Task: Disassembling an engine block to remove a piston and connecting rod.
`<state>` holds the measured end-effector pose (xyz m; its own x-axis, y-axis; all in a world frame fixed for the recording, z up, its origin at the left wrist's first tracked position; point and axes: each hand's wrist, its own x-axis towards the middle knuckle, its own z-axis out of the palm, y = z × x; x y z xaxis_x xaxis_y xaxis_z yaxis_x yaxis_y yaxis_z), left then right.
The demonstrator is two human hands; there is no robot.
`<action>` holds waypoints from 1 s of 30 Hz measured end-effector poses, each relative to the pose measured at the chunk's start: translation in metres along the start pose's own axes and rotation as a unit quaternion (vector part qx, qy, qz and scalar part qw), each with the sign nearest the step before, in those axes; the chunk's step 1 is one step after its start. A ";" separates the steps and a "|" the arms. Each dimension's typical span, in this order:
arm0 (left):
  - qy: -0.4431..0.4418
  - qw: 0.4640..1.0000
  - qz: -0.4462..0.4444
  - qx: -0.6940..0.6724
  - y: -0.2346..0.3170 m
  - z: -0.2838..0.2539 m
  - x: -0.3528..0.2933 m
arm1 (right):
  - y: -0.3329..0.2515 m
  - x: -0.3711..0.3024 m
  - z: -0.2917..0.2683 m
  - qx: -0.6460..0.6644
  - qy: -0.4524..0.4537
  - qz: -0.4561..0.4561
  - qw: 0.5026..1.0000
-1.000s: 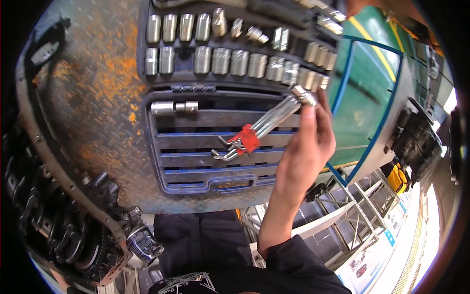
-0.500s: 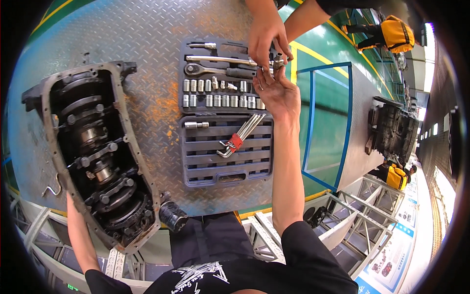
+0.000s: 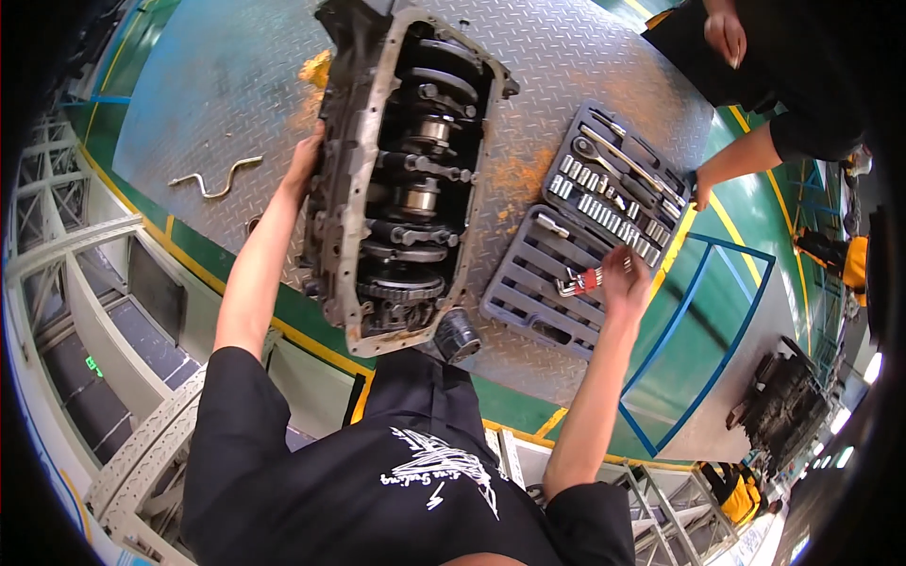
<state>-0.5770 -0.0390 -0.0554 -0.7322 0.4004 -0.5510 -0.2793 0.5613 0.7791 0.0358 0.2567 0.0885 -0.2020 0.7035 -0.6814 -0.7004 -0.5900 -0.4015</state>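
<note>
An upturned engine block (image 3: 363, 193) with its crankshaft (image 3: 415, 198) exposed lies on the steel plate table. Against its left side is my left hand (image 3: 304, 158), the fingers partly hidden by the block. My right hand (image 3: 625, 281) is over the open socket set case (image 3: 528, 274), its fingers curled down at the ends of the hex keys (image 3: 576, 282) in their red holder. Whatever those fingers hold is hidden. Sockets (image 3: 609, 217) stand in rows in the case, beside a ratchet (image 3: 590, 151). A co-worker's hand (image 3: 700, 189) is at the case's right edge.
A bent metal rod (image 3: 219, 185) lies left of the block. A black cylinder (image 3: 458, 335) sits at its near end. The co-worker's other hand (image 3: 725, 38) hangs at the upper right. Another dark engine part (image 3: 781, 401) stands to the right, past a blue floor frame.
The view has turned, with the block now nearer the middle. My right hand has left the co-worker's hands for the hex keys. My left hand shows higher along the block's side.
</note>
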 end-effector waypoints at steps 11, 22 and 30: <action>-0.105 0.985 -0.049 -0.131 0.056 0.015 -0.055 | 0.132 -0.300 -0.339 -0.005 0.355 0.004 0.935; -0.177 0.948 -0.071 -0.254 0.049 0.014 -0.041 | 0.239 -0.355 -0.206 -0.156 0.250 -0.152 0.943; -0.141 0.984 0.024 -0.110 0.028 0.022 -0.019 | 0.269 -0.281 0.011 -0.590 0.268 -0.417 0.637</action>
<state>-0.5577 -0.0152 -0.0298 -0.5551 0.6252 -0.5485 -0.3985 0.3789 0.8352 -0.1034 -0.0952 0.1784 0.3887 0.9173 0.0867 0.6545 -0.2087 -0.7266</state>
